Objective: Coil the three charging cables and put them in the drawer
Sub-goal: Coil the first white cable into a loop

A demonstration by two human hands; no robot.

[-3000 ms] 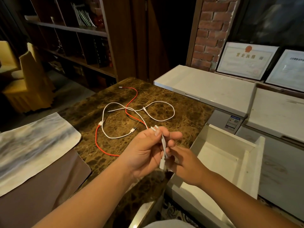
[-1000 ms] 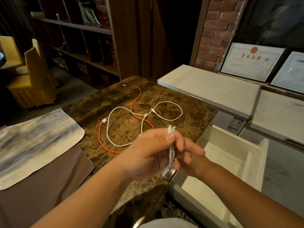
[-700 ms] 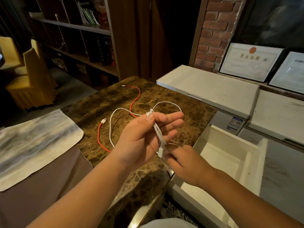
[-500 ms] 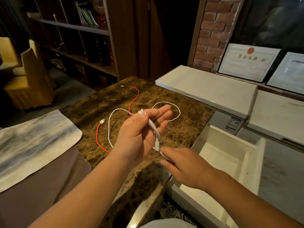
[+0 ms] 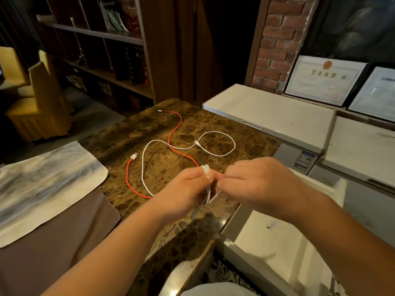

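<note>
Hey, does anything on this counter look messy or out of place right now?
Yes: the red cable and a white cable lie loose and crossed on the marble counter. The drawer stands open, holding no cables.

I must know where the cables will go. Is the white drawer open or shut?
Open. The white drawer is pulled out beside the marble table, and its pale inside shows, with no cable in it.

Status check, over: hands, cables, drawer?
Left hand and right hand both pinching the folded white cable. Red cable and second white cable loose on counter. Drawer open, nothing blocking.
</note>
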